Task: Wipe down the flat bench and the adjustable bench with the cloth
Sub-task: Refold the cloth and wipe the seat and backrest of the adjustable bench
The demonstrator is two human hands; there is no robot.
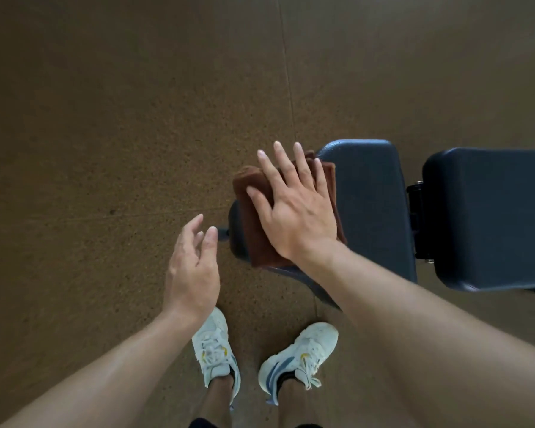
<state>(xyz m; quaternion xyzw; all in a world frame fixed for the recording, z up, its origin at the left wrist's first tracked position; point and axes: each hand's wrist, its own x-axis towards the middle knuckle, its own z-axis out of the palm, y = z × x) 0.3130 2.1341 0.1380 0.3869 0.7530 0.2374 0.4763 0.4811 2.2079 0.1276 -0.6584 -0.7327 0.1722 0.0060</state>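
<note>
A dark padded bench seat (371, 199) sits at centre right, with a second dark pad (488, 217) beyond a hinge gap to its right. A folded brown cloth (254, 223) lies over the seat's left end. My right hand (294, 208) presses flat on the cloth, fingers spread and pointing away from me. My left hand (195, 267) hovers in the air left of the seat's end, fingers loosely curled and apart, holding nothing.
Brown speckled floor (121, 134) spreads to the left and beyond the bench. My two white trainers (260, 362) stand just in front of the seat's near edge. A black metal hinge bracket (417, 217) joins the two pads.
</note>
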